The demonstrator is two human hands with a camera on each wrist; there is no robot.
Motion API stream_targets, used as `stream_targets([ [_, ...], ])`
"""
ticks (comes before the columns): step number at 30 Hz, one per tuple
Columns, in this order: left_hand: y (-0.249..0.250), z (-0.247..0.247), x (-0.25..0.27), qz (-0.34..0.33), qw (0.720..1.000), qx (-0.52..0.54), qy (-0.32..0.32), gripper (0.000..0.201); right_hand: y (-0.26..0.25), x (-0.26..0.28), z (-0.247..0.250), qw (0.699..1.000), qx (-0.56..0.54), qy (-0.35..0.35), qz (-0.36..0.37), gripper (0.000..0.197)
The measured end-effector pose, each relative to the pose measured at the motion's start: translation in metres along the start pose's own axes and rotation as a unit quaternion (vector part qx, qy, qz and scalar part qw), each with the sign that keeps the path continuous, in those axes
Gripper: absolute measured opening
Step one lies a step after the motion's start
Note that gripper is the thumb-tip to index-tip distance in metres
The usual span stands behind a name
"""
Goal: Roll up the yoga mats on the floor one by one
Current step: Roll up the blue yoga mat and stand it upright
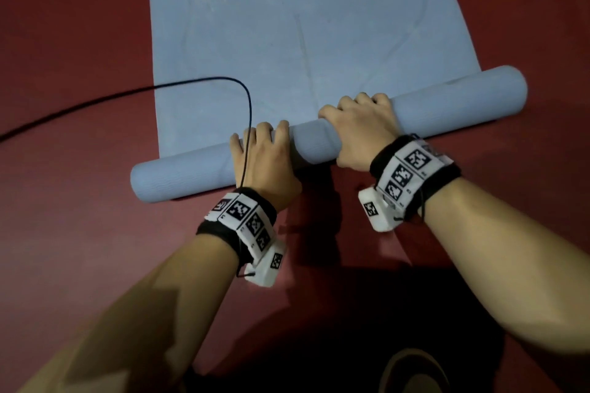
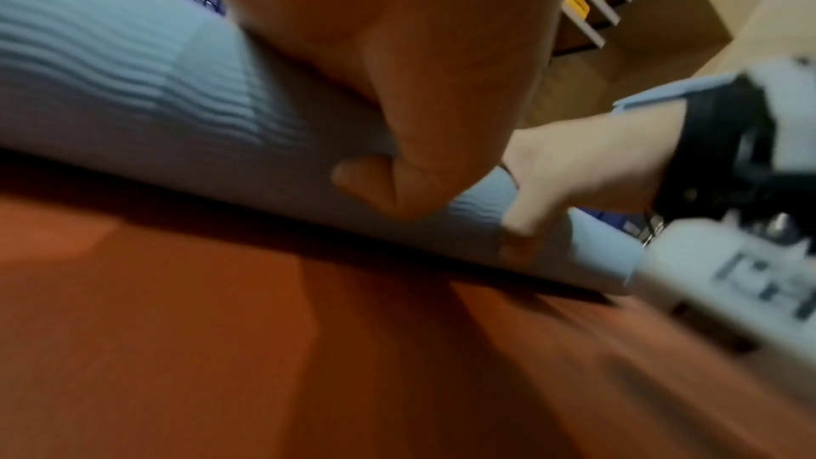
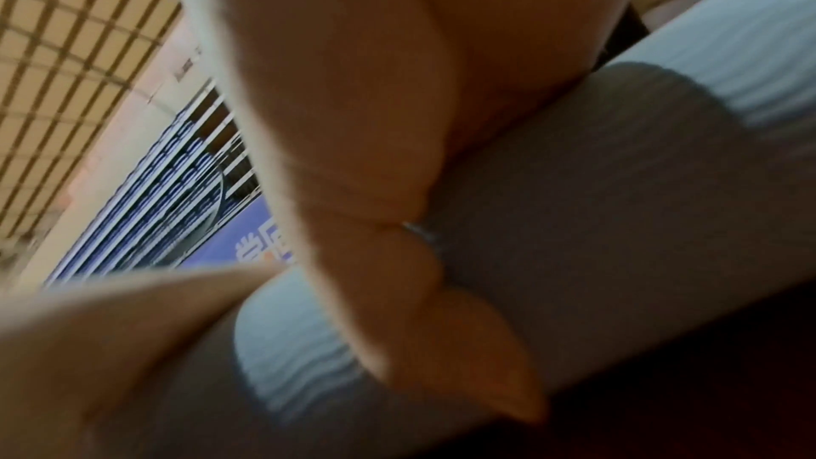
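Because the roll (image 1: 329, 134) lies skewed across the mat (image 1: 297, 35), its right end further ahead, pushing on could wind it into a cone with uneven ends. The left hand (image 1: 261, 163) and right hand (image 1: 360, 128) both curl around its middle. Pale blue, finely ribbed, it lies on the red floor (image 1: 73, 41), mostly unrolled ahead.
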State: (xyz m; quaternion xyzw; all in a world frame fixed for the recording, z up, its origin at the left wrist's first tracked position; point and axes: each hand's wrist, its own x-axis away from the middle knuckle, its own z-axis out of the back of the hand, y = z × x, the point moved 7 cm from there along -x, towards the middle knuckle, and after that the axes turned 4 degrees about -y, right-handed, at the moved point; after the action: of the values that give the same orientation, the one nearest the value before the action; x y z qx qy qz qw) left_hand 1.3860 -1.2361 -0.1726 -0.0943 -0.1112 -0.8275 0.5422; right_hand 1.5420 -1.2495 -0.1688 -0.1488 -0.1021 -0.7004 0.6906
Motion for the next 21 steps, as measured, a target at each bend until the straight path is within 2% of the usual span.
stream_targets([
  [2,-0.001,0.002,-0.005,-0.003,1.000,-0.007,0.003,0.072,0.002,-0.010,0.002,0.999,-0.015,-0.042,0.004,0.064],
  [4,-0.004,0.006,-0.016,0.000,1.000,0.008,-0.024,0.062,0.004,-0.018,0.004,0.997,-0.024,-0.074,0.011,0.065],
  [7,-0.006,0.007,-0.028,-0.002,0.998,0.010,-0.057,0.053,0.006,-0.020,0.006,0.996,-0.031,-0.084,0.025,0.067],
  [9,-0.008,0.007,-0.035,0.000,0.997,0.003,-0.074,0.052,0.006,-0.014,0.006,0.998,-0.023,-0.050,0.029,0.072],
  [12,-0.011,0.009,-0.047,0.003,0.994,0.004,-0.109,0.048,0.006,-0.003,0.002,0.999,0.021,0.045,0.011,0.082],
  [16,-0.013,0.010,-0.053,0.001,0.992,0.004,-0.128,0.048,0.006,-0.008,0.002,0.995,0.037,0.095,0.001,0.072],
  [18,-0.012,0.011,-0.048,0.009,0.994,0.019,-0.105,0.054,0.007,-0.015,0.007,0.998,0.027,0.064,0.000,0.065],
  [21,-0.010,0.011,-0.039,0.014,0.998,0.017,-0.052,0.066,0.011,-0.029,0.014,1.000,0.012,-0.023,0.004,0.064],
])
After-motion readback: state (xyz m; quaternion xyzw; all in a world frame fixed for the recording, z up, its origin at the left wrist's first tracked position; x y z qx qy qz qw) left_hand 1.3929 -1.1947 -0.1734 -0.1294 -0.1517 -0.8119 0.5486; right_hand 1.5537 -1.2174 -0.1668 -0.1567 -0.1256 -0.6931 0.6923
